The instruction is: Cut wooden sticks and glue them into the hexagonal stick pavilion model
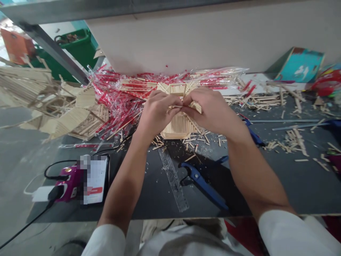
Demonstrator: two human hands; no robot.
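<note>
On the worktop [155, 199], the stick model [179, 126] is positioned centrally. Bagged sticks [117, 103] are heaped behind and left of it. In front, a ruler [173, 177] is laid left of a hand tool [206, 186]. At near left, a phone [97, 177] is placed beside a power strip [71, 183]. Offcuts [262, 102] are scattered rightward.

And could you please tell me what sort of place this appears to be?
Probably a small craft workshop: the dark bench is strewn with cut wooden sticks, a blue hand tool lies near a clear ruler, and a stick-built piece sits toward the back.
</note>
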